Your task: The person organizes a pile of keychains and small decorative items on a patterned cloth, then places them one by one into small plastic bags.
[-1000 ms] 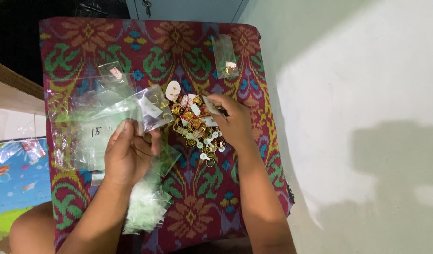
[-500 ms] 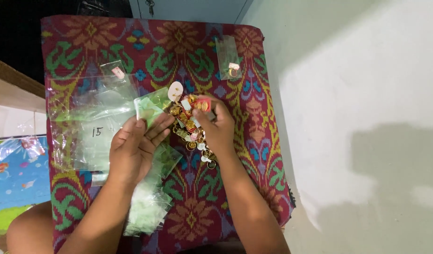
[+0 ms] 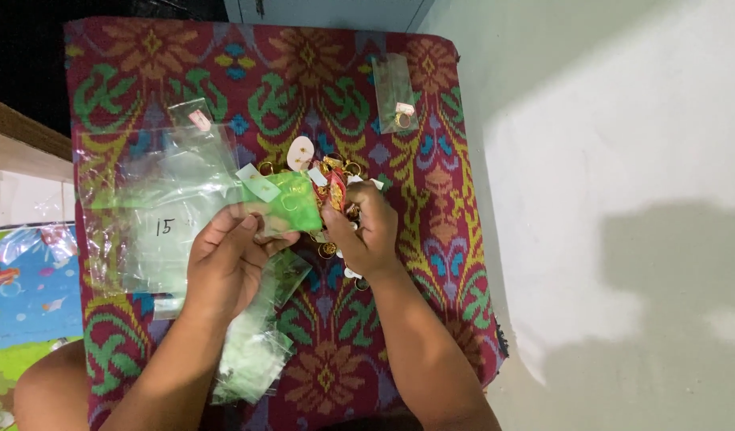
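My left hand holds a small clear plastic pouch that looks green, its mouth turned toward my right hand. My right hand is closed on a small gold and red trinket right at the pouch's opening. Under and behind the right hand lies a heap of small gold rings and white tagged trinkets on the patterned red cloth. My fingers hide much of the heap.
A stack of larger clear bags lies at the left, one with a handwritten mark. More green-tinted pouches sit near the front. One filled pouch lies at the back. A pale floor is on the right.
My right hand has drawn in from the heap's right side to the pouch's mouth with a trinket. My left hand has lifted the pouch toward it.
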